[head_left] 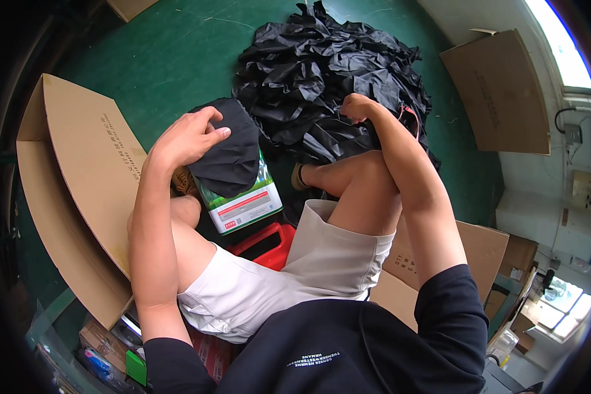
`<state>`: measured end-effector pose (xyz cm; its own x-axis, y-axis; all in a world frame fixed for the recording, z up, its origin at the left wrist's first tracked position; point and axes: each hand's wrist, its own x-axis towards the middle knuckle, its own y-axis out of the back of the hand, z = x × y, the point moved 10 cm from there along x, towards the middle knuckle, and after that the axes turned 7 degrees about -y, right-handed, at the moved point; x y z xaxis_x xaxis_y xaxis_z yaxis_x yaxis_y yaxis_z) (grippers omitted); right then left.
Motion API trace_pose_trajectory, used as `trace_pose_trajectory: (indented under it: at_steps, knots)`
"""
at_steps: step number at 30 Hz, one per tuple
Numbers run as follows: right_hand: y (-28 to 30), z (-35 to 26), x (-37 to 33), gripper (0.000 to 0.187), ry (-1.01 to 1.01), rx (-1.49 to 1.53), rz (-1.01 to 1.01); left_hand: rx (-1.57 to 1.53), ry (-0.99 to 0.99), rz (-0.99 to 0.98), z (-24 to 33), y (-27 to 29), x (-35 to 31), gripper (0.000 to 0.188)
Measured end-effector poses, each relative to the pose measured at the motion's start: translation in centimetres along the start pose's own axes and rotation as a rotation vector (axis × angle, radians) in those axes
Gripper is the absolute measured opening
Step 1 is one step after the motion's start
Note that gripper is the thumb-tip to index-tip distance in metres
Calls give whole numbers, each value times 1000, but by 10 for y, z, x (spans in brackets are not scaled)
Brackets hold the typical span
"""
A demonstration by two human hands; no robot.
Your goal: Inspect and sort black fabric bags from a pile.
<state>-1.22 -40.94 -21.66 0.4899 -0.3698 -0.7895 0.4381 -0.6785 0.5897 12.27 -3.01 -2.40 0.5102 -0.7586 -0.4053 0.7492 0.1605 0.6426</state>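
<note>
- The left hand (189, 136) is half open, fingers loosely curled and thumb spread apart from them, over a black fabric piece (233, 164); whether it presses on the cloth or only hovers cannot be told.
- The right hand (358, 108) is closed much further, fingers bent inward above the black fabric pile (315, 72); whether a fold is pinched in it cannot be told.
- The black fabric piece lies below and just right of the left hand, draped over the top of a printed tin (246, 207) that seems to serve as a small work surface.
- The pile spreads over the green floor (157, 52), under the right hand and beyond it, heaped and crumpled.
- The step in hand looks like handling single pieces between pile and tin; a light, flat left palm would probably steady the cloth better than curled fingers.
- For the right hand, a fingertip pinch on one edge should part a single layer; a full fistful would likely drag up neighbours.
- A red strap (410, 119) lies on the pile just right of the right hand; lifting clear of it seems wise, since thin cloth could snag.
- Smoothing from the middle outward should suit such soft, slippery-looking fabric.
</note>
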Motion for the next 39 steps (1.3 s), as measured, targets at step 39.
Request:
trace_pose_trajectory:
  at_steps: [39]
  knots:
    - [61, -207, -228, 12, 1014, 1042, 527, -860, -11, 46, 11, -16, 9, 66]
